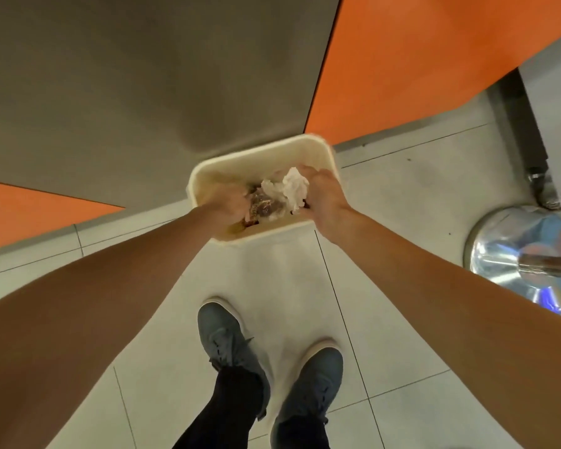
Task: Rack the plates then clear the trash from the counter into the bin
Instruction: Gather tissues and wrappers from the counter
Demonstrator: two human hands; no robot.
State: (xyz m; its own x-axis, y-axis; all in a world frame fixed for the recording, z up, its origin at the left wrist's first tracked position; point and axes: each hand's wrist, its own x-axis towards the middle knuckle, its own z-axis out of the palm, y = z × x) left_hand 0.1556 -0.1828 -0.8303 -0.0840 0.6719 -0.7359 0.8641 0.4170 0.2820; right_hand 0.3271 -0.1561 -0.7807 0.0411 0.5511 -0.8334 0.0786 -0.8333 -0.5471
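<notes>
On my feed I count two hands, both reaching down over one cream bin (256, 153) that stands on the tiled floor (402, 205) against a grey panel (143, 76). The left hand (229, 205) has its fingers curled round one crumpled clear wrapper (263, 202) with something brown inside it. The right hand (324, 196) grips one wad of white tissue (293, 186), bunched up between fingers and thumb. So I see two pieces of trash, one per hand, both held above the bin's mouth and inside the line of its rim. The wrapper and the tissue touch each other in the middle, and the two hands sit close together but do not meet. Something yellowish shows low in the bin by the near wall, though I cannot tell what it is.

Below the arms I count two grey shoes, the left shoe (227, 338) a little ahead of the right shoe (311, 384), with dark trouser legs above them. Two orange panels flank the grey one, a large orange panel (418, 59) at upper right and a small orange panel (30, 212) at far left. One shiny metal dome (512, 254) sits on the floor to the right, well apart from the bin.
</notes>
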